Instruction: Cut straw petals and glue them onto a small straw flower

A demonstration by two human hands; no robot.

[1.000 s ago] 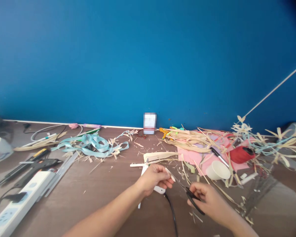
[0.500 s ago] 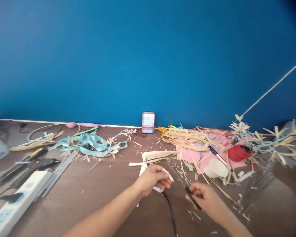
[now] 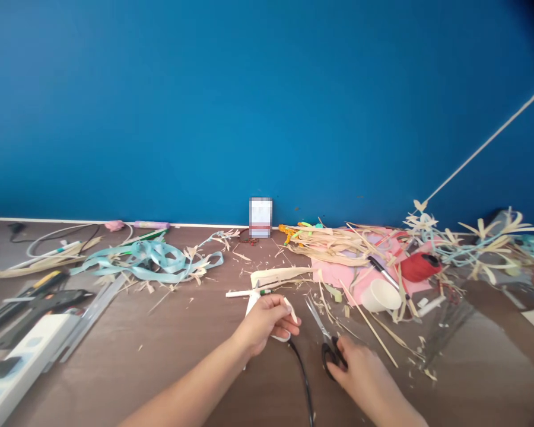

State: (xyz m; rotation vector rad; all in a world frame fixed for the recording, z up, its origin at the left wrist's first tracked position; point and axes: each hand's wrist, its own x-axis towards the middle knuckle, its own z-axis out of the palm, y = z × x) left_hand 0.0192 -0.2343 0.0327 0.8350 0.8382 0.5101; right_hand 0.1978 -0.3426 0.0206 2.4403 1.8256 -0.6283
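My left hand (image 3: 264, 323) hovers low over the brown table (image 3: 173, 350), fingers pinched on a small pale strip (image 3: 289, 308). Just to its right lie black-handled scissors (image 3: 326, 338), blades pointing away from me. My right hand (image 3: 360, 373) rests on the scissors' handles with its fingers curled over them. A white device with a black cable (image 3: 303, 379) lies under and behind the left hand.
Pale leaf strips and shavings (image 3: 338, 246) litter the table's right side, with a white cup (image 3: 380, 295), red thread spool (image 3: 419, 267) and pink sheet (image 3: 338, 276). Light blue ribbon (image 3: 151, 261), a glue gun (image 3: 44, 302) and a power strip (image 3: 13, 379) lie left. Blue wall behind.
My right hand has lowered the scissors from the air onto the table. The left hand has stayed put with the strip. The view has shifted a little to the right.
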